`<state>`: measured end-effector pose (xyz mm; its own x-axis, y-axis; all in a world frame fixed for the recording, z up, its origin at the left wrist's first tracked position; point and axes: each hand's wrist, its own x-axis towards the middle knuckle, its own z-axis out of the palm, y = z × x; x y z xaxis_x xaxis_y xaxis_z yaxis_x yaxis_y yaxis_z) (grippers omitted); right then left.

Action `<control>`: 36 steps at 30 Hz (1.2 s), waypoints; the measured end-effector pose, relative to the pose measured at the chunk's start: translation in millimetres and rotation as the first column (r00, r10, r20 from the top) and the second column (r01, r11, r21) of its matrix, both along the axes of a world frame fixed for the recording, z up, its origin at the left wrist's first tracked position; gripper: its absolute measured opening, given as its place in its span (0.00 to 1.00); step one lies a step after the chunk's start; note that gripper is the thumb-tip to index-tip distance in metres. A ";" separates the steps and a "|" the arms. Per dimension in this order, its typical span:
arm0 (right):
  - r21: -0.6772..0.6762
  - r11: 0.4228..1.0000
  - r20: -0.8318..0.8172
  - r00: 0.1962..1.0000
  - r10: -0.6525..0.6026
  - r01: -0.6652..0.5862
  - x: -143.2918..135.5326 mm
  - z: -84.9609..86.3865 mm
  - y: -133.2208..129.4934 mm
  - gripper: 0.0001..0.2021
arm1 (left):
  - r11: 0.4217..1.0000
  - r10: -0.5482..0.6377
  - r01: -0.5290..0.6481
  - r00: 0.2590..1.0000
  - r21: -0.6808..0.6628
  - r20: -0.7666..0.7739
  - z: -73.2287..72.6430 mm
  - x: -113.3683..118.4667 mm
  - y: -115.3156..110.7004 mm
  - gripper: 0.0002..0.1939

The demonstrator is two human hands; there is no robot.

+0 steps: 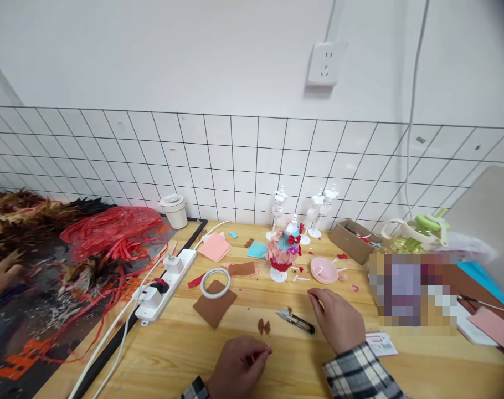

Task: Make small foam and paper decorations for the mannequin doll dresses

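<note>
My left hand [239,363] is at the front of the wooden table, thumb and fingers pinched together. Whatever is at its fingertips is too small to name. Two small brown leaf-shaped pieces [263,327] lie just beyond those fingertips. My right hand [337,318] rests on the table with its fingers drawn together; what they hold, if anything, is hidden. Between the hands lies a pair of black-handled thread snips [302,322], blades pointing left. Behind them stands a small white dress form [294,227] wearing a pink, blue and red paper dress [282,254].
A tape roll [204,288] lies on brown paper [214,313]. A power strip [169,288] with cables runs along the left edge. Further back are a pink dish [324,270], a cardboard box [354,241] and bare dress forms [316,206]. Another person's hand [0,277] is among feathers at far left.
</note>
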<state>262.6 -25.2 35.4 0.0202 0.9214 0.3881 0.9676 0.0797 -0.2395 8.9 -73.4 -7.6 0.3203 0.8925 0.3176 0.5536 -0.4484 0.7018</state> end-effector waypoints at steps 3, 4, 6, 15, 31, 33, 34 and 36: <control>-0.011 0.991 -0.183 0.974 0.133 -0.137 -22.0 -4.7 -17.0 0.15 | 0.999 0.050 -0.049 0.999 -0.022 0.009 2.4 -1.9 1.4 0.10; -0.013 0.976 -0.258 0.944 0.207 -0.217 -30.3 -7.6 -21.9 0.15 | 0.997 0.061 -0.060 0.998 -0.039 0.013 3.7 -2.4 2.1 0.11; -0.014 0.941 -0.407 0.862 0.303 -0.337 -47.1 -15.8 -29.3 0.16 | 0.993 0.091 -0.089 0.995 -0.075 0.030 6.4 -3.4 3.6 0.11; -0.068 0.903 -0.894 0.427 0.133 -0.425 -82.3 -38.0 -38.4 0.19 | 0.995 0.071 -0.069 0.997 -0.072 0.017 11.8 -3.5 2.7 0.12; 0.004 0.920 -0.781 0.574 0.247 -0.391 -84.2 -48.4 -43.9 0.08 | 0.995 0.012 -0.021 0.996 -0.102 -0.090 10.6 0.8 2.2 0.13; 0.056 0.896 -0.664 0.653 0.363 -0.440 -82.5 -46.7 -45.3 0.10 | 0.994 0.036 -0.045 0.995 -0.101 -0.089 9.9 0.8 1.7 0.14; 0.074 0.884 -0.621 0.672 0.403 -0.461 -81.7 -47.1 -45.5 0.11 | 0.994 0.043 -0.052 0.995 -0.101 -0.089 9.7 0.6 1.5 0.14; 0.095 0.873 -0.562 0.698 0.443 -0.478 -79.9 -49.2 -45.1 0.11 | 0.994 0.027 -0.036 0.996 -0.103 -0.088 9.8 0.0 1.0 0.14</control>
